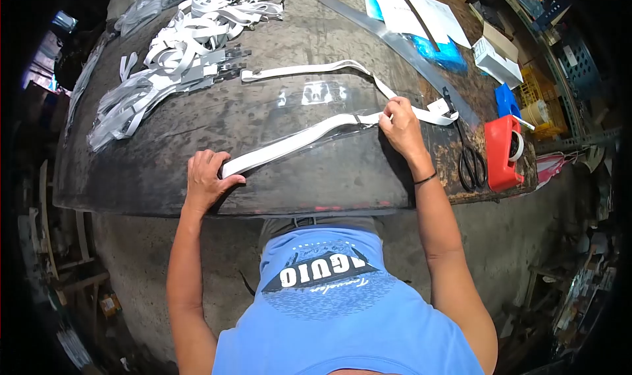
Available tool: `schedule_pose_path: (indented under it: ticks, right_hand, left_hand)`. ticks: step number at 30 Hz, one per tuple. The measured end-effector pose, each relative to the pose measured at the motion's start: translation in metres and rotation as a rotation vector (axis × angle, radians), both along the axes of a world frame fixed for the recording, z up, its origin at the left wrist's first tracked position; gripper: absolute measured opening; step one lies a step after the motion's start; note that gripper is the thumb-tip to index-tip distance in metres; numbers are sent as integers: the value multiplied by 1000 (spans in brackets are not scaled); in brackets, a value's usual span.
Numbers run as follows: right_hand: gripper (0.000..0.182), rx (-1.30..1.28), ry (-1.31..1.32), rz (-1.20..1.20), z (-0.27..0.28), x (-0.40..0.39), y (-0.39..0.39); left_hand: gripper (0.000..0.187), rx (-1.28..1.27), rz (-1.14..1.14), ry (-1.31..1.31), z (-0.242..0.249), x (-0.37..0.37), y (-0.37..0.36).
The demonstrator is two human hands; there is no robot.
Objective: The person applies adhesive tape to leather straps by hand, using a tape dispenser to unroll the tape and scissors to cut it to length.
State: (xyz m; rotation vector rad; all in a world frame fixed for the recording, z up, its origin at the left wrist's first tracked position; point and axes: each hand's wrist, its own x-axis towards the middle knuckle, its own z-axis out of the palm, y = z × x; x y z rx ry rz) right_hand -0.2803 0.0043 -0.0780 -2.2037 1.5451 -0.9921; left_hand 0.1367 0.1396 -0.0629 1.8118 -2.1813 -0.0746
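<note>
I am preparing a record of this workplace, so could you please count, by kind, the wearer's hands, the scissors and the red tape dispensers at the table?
Hands: 2 (left hand and right hand, both at a white strap)
Scissors: 1
Red tape dispenser: 1
Total: 4

One left hand [207, 179], one right hand [403, 127], one pair of scissors [466, 144], one red tape dispenser [498, 152]. Piled straps [176, 44] overlap beyond counting.
</note>
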Motion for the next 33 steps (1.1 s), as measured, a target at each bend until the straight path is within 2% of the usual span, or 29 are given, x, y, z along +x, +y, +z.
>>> schedule_pose_path:
  ticks: [1,5,8,10,11,15,16,18,19,21,24,26,30,32,33]
  right_hand:
    - [13,-20,14,-14,-1,-2,-3]
    - [14,7,43,-27,-6,-9,-12]
    - [17,54,15,13,4,-15,-11]
    - [19,24,3,-3,16,-25,-14]
    - [18,-68,-16,-38,13,-37,-21]
    - [26,-51,93,-99,6,-71,-42]
    - [30,73,190,-105,9,-72,-42]
    - [40,233,313,-130,12,-70,-41]
    - [38,264,317,-142,14,-67,-39]
    - [37,305,314,-141,23,-56,-35]
    - [34,357,320,-69,24,-38,-31]
    - [33,513,230,12,26,-27,-30]
    - [33,524,167,77,23,-11,-23]
    - [33,519,124,130,24,-11,-22]
    - [33,539,83,165,25,-13,-23]
  left_hand:
    - [68,21,-21,-1,-1,5,0]
    - [64,58,-25,-33,8,17,1]
    - [64,-99,-84,-53,25,7,-7]
    - [60,-144,-99,113,29,-22,-19]
    - [52,-119,-100,175,29,-40,-28]
    - [32,-134,-193,406,11,-126,-81]
    - [29,-104,-170,461,1,-148,-93]
    - [29,-161,-156,430,-18,-181,-106]
    - [30,-167,-156,313,-21,-190,-107]
    - [35,-215,-194,153,-25,-188,-105]
    - [36,-178,-224,115,-20,-158,-90]
    - [38,-127,-219,110,-19,-134,-83]
    - [40,-122,-244,199,-11,-116,-78]
    - [38,131,-143,348,-9,-125,-89]
    - [33,177,-86,317,-7,-131,-94]
